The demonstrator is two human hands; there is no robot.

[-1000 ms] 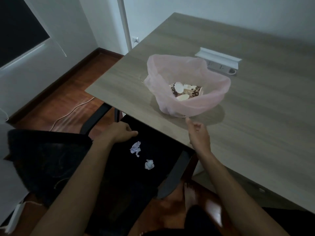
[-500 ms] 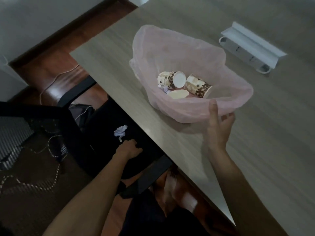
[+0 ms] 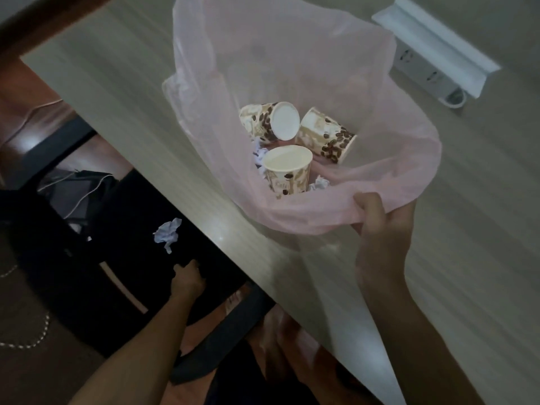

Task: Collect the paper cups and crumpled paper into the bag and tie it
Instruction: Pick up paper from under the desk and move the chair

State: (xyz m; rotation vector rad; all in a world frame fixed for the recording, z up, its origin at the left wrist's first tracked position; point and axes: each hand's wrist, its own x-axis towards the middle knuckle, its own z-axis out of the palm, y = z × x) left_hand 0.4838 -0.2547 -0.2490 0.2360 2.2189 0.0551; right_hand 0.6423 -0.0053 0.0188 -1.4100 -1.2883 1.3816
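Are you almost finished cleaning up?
Partly. Three paper cups and some crumpled paper lie in the pink bag. The right hand grips the bag's rim; the left hand is down on the black chair. One paper ball remains there, and the bag is untied.

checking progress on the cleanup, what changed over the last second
The right hand moved from the table edge up to the pink bag and took hold of its near rim. The left hand reached down onto the dark chair seat; of two crumpled papers there, only one now shows, whether the hand took the other cannot be told. The three paper cups stayed in the bag on the table.
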